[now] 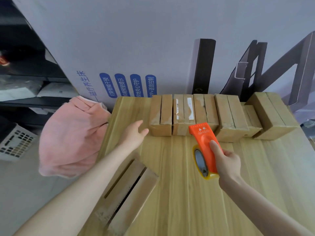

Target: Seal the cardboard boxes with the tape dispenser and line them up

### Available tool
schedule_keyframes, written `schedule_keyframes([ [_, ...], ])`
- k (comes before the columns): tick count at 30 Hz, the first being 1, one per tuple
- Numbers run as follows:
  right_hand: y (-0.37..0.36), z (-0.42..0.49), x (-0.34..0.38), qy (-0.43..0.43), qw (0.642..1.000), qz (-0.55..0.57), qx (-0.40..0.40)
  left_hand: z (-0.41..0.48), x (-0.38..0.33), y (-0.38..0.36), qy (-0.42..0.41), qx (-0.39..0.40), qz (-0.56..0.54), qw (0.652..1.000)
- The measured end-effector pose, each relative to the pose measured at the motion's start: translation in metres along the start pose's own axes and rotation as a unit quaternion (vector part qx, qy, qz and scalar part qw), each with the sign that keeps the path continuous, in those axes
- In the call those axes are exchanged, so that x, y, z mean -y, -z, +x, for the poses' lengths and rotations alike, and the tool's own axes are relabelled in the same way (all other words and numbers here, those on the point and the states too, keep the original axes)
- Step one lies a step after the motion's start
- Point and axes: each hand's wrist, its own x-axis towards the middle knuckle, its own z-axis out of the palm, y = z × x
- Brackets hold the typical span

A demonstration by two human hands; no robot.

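Several brown cardboard boxes (201, 113) stand side by side in a row at the far edge of the wooden table (187, 193). My right hand (226, 164) grips an orange tape dispenser (205, 147) holding a roll of clear tape, just in front of the row's middle. My left hand (134, 133) hovers empty with fingers apart, just left of the leftmost box (161, 114). One more cardboard box (127, 195) lies near me at the table's left front, its top flaps parted by a dark slit, partly under my left forearm.
A large white carton with blue printed labels (153, 48) rises right behind the row. A pink cloth (71, 138) hangs off the table's left edge. Dark shelving and a white perforated basket (15, 142) stand at the left.
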Motion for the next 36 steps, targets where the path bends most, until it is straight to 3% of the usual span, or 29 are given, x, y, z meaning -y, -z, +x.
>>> schedule_keyframes([
  [6, 0.0, -0.024, -0.011, -0.006, 0.999, -0.016, 0.029, -0.119, 0.018, -0.036, -0.107, -0.012, 0.132, 0.985],
  [10, 0.005, -0.04, -0.012, 0.015, 0.998, -0.011, 0.053, -0.135, 0.049, -0.064, -0.1, 0.013, 0.29, 0.952],
  [16, 0.028, -0.052, -0.018, 0.027, 0.999, 0.006, 0.037, -0.131, 0.041, -0.088, -0.14, 0.034, 0.311, 0.939],
  [21, 0.068, -0.053, -0.022, 0.018, 1.0, 0.002, 0.011, -0.156, -0.004, -0.142, -0.256, 0.074, 0.288, 0.92],
  [29, 0.177, -0.031, -0.026, 0.035, 0.998, 0.0, -0.043, -0.209, -0.082, -0.241, -0.488, 0.135, 0.322, 0.8],
  [32, 0.222, -0.024, -0.032, 0.041, 0.998, -0.01, -0.046, -0.218, -0.102, -0.261, -0.528, 0.164, 0.34, 0.761],
  [34, 0.248, -0.02, -0.037, 0.046, 0.998, -0.012, -0.038, -0.221, -0.11, -0.264, -0.526, 0.173, 0.354, 0.754],
  [36, 0.272, -0.017, -0.037, 0.054, 0.998, -0.015, -0.015, -0.223, -0.116, -0.26, -0.513, 0.169, 0.322, 0.778],
])
